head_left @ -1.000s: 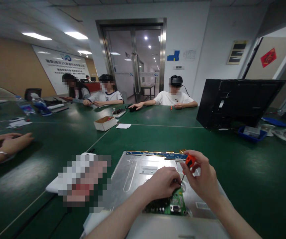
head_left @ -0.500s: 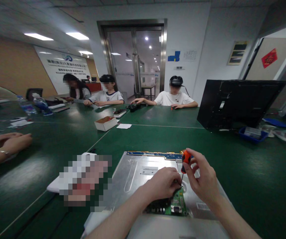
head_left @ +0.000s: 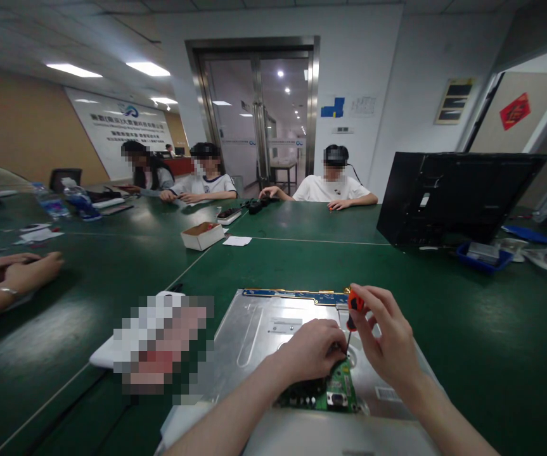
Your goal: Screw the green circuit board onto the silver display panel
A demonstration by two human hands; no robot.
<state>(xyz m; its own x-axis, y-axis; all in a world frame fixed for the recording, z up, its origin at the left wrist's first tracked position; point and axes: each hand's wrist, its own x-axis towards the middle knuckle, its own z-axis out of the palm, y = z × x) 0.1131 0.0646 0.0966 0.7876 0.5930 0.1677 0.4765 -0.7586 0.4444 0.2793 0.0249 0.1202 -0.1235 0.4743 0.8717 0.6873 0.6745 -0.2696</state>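
Observation:
Between the thumb and fingers of my right hand (head_left: 392, 335) is a screwdriver (head_left: 356, 301) with an orange and black handle, its thin shaft pointing down. The tip meets the upper edge of a green circuit board (head_left: 342, 386). Curled beside that tip, my left hand (head_left: 314, 348) has its fingers closed; what they pinch, if anything, is hidden. My left hand and forearm cover part of the board. The board sits on the silver metal back of a flat display panel (head_left: 258, 323), lying on the table. A narrow blue circuit strip (head_left: 292, 296) runs along the panel's far edge.
The green table (head_left: 302, 259) holds a white box (head_left: 203, 235), a paper slip (head_left: 238, 240) and a black monitor (head_left: 449, 196). A blue tray (head_left: 485, 256) is at right. A blurred-out item (head_left: 159, 348) lies left of the panel. Other people sit around the table.
My right fingers have shifted slightly on the screwdriver's handle, covering more of it. My left hand and the panel stay in place. The hands of the person at left moved a little.

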